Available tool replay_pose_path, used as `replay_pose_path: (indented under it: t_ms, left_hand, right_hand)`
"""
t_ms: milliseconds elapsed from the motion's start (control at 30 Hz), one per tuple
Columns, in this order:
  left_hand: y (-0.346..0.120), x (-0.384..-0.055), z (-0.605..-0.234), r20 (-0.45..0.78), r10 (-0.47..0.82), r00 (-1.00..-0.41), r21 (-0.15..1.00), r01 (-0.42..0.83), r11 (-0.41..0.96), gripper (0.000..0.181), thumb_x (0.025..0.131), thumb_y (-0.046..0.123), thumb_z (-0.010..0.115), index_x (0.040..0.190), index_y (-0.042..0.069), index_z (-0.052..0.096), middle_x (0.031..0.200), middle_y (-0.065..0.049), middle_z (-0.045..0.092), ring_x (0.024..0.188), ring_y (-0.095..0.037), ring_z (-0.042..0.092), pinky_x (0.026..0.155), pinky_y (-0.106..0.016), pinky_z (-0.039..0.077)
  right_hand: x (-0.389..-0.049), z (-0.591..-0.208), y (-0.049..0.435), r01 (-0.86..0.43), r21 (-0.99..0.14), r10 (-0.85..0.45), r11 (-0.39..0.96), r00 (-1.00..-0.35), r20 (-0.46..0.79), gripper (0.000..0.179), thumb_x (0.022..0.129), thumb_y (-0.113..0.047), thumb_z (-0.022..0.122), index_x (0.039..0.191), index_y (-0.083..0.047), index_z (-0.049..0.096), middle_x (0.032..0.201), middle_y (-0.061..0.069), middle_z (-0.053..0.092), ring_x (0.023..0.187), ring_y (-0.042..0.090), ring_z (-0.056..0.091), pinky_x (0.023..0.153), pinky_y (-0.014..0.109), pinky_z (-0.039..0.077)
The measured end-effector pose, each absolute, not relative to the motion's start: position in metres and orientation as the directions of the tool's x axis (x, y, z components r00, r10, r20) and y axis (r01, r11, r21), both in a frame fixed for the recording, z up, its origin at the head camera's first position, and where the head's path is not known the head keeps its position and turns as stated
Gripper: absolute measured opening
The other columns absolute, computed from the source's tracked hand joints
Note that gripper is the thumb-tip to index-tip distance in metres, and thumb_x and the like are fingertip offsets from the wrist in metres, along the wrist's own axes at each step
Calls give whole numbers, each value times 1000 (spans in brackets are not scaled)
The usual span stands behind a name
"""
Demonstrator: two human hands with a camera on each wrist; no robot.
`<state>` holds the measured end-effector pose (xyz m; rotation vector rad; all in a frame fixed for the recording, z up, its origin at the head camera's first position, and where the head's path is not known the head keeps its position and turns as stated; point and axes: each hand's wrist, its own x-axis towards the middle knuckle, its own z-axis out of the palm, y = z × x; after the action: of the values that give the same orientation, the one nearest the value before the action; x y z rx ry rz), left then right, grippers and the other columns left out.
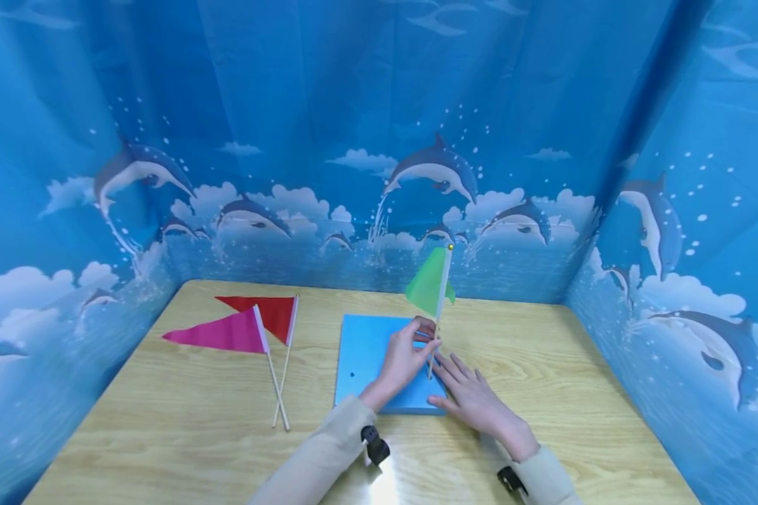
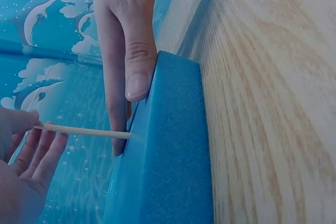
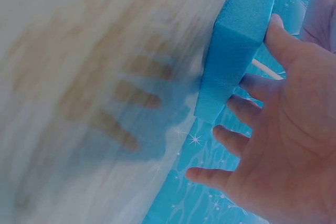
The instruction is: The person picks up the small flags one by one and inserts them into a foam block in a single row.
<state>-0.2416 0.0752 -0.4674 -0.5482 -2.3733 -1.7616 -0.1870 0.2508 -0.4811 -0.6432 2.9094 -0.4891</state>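
Near the block's (image 1: 361, 351) edge, hands (image 1: 404, 361) flank a green flag (image 1: 429, 282).

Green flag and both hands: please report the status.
Left hand pinches green flag by its stick. Right hand touches blue block. Stick end meets block's top. No obstruction seen.

One green flag (image 1: 426, 282), one magenta flag (image 1: 230, 333) and one red flag (image 1: 274, 313): three in all. One blue block (image 1: 365, 347), one left hand (image 1: 406, 359) and one right hand (image 1: 474, 398), two sleeves (image 1: 318, 452), two black wristbands (image 1: 375, 446), one surface (image 1: 183, 414).
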Motion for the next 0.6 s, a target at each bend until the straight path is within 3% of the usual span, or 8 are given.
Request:
replay_pose_path:
  t_ms: [300, 600]
  left_hand:
    - [71, -243, -467, 316, 222, -922, 905, 363, 221, 24, 95, 19, 73, 117, 9, 66, 107, -6, 73, 96, -17, 72, 77, -20, 60]
    - [31, -248, -465, 288, 209, -935, 925, 328, 191, 31, 98, 27, 70, 123, 9, 66, 113, -4, 72, 105, -19, 69, 93, -33, 57]
  right_hand:
    - [-186, -479, 250, -388, -350, -430, 853, -901, -48, 70, 102, -48, 55, 158, -10, 34, 166, 12, 26, 152, 43, 18, 112, 78, 18]
    - [-185, -477, 250, -388, -350, -432, 853, -900, -54, 70, 103, -47, 55, 159, -13, 32, 167, 11, 24, 152, 44, 17, 112, 79, 17]
